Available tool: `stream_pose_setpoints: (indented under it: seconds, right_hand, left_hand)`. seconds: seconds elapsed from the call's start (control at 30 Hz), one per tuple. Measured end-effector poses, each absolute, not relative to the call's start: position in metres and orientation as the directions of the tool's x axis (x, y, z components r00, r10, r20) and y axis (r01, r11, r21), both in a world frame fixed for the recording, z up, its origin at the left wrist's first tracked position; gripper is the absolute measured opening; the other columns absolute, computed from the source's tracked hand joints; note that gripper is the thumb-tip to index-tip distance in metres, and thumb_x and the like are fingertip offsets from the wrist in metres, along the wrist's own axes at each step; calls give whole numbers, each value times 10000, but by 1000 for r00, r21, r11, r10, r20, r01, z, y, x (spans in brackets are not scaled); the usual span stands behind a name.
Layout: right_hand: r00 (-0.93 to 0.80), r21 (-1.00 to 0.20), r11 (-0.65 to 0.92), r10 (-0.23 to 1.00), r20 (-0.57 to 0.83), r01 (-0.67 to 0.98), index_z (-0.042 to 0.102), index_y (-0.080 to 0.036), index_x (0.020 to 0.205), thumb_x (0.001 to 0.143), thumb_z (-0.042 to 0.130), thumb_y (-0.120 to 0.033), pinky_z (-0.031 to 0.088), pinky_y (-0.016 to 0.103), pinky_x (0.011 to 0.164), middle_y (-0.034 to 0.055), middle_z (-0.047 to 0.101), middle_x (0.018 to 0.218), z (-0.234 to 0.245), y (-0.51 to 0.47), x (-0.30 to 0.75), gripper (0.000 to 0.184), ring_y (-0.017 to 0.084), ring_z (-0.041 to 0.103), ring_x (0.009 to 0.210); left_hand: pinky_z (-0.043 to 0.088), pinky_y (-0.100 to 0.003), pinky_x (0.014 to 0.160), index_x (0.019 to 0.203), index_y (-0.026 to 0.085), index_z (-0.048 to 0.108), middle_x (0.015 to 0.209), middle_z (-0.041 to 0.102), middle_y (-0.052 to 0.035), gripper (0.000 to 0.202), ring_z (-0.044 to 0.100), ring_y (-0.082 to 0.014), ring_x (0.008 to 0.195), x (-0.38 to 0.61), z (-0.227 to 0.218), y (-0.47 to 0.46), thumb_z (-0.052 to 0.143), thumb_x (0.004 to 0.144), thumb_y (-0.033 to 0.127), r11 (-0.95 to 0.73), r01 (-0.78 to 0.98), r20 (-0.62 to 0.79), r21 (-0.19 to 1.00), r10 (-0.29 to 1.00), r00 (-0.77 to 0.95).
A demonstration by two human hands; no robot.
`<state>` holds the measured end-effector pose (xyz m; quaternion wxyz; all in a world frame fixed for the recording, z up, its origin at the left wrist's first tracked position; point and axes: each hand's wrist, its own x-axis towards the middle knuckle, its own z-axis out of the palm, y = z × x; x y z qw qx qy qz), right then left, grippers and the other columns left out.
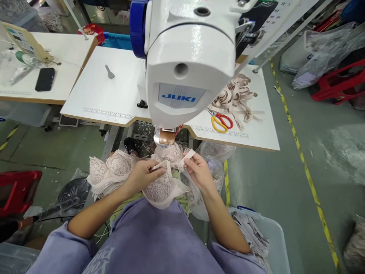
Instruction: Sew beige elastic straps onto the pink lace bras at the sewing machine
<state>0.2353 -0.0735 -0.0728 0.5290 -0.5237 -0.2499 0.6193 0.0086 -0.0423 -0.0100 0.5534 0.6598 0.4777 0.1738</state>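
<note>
My left hand and my right hand hold a pale pink lace bra piece in my lap, below the white sewing machine. Left fingers pinch its upper edge. Between the fingers of my right hand is a beige strap end at the piece's top right. The machine's presser foot hangs just above the fabric. A stack of similar lace pieces lies to the left of my left hand.
Yellow-and-red scissors and a heap of beige straps lie on the white table. A black phone rests on the left table. A clear bin sits lower right, a red crate left.
</note>
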Motion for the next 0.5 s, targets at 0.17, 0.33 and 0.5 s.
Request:
stream_pose_setpoints:
  seconds: [0.17,0.33,0.5]
  right_hand:
    - [-222,-773,-480,877,-425,-414,734,-200,787,695,856,-462,521,254,649,7,676,804,-54,-74,247,304,121,608,673]
    - [-322,-937,-318,910,-259,-146,778,-232,950,844,743,-418,522,329,919,53,696,1192,-31,-69,220,217,204,656,1047]
    - [-190,-986,-164,969,-157,-23,789,-224,920,884,699,-401,538,311,797,51,744,944,-24,-65,206,202,201,676,895]
  left_hand:
    - [288,-220,555,674,145,597,627,492,29,385,433,-101,607,8,-9,-38,589,923,438,62,467,-309,882,824,475]
    - [230,-230,524,613,150,533,569,399,48,419,358,-86,560,13,-12,-36,595,911,437,48,516,-333,855,813,477]
    - [395,-220,638,671,158,566,841,581,-23,319,550,-144,802,17,-16,-41,611,903,371,-25,373,-194,927,821,537]
